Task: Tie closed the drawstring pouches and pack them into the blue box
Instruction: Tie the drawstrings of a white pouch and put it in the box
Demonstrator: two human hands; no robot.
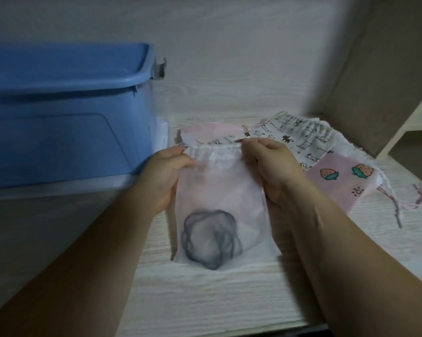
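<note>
Left hand (167, 176) grips the left edge of a sheer white pouch (219, 190) just under its gathered top, fingers curled round the fabric. The right hand (270, 166) pinches the right end of that same gathered top, thumb and fingertips closed on it. This pouch sits at the centre of the frame, its lower end on the pale wood-grain tabletop (205, 300), and a dark rounded item (211, 239) shows through near the bottom. Just behind it lie a pink pouch (210, 131), a cat-print pouch (300, 139) and, to the right, a strawberry-print pouch (338, 181) with loose cords (397, 203). At upper left stands the blue box (66, 132), lid (66, 66) on.
</note>
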